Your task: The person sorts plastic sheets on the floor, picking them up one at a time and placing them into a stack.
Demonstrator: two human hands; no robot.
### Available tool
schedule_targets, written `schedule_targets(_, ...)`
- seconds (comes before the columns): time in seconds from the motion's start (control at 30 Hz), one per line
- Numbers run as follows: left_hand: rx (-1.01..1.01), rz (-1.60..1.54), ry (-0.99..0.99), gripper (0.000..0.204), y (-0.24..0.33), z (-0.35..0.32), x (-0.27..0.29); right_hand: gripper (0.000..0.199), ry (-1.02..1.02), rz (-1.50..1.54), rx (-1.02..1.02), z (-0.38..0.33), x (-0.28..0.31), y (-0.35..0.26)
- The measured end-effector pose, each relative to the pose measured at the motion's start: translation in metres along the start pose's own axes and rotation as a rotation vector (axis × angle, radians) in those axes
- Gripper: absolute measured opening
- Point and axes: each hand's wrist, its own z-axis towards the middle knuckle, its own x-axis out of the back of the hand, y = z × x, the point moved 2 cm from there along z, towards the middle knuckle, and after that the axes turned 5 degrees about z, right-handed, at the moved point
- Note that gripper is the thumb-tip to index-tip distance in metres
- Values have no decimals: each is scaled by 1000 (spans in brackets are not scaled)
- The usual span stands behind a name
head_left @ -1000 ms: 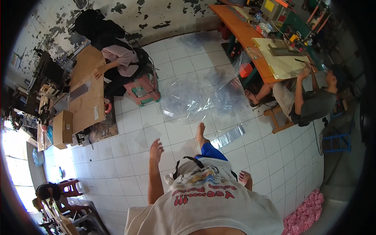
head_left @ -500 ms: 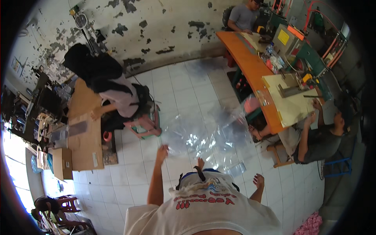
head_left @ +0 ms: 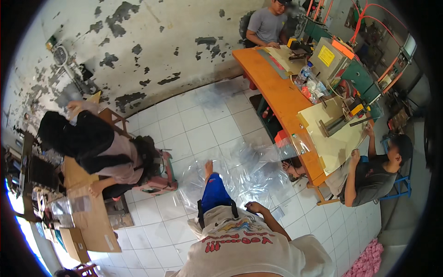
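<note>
My right hand [head_left: 253, 206] hangs beside my blue shorts [head_left: 215, 191], its fingers loosely bent and apart with nothing visible in them. My left hand is out of sight, and my left arm does not show. Clear plastic sheets [head_left: 249, 177] lie crumpled and shiny on the white tiled floor ahead of me, out of reach of the hand. My bare foot [head_left: 209, 167] is forward among the sheets. Beyond them, more thin clear plastic [head_left: 214, 94] spreads near the wall.
On the right stands a long orange table [head_left: 277, 101] with machines, where two people sit. Another person [head_left: 106, 143] sits on a stool [head_left: 164, 177] at the left workbench [head_left: 92, 217], one arm raised. A cardboard box [head_left: 75, 244] is below it; pink material [head_left: 364, 261] lies lower right.
I have moved forward and turned, so the room appears shifted. My left hand has left the view; my right hand has come in towards my shorts. The person at the left has raised an arm.
</note>
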Motion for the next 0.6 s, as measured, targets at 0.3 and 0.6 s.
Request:
schedule_targets(0.3,-197,132,-76,22,192,163,109,34,339,714,-95,137,167,-100)
schedule_targets(0.6,-166,-461,136,21,494,313,340,30,447,738,12,216,312,-215)
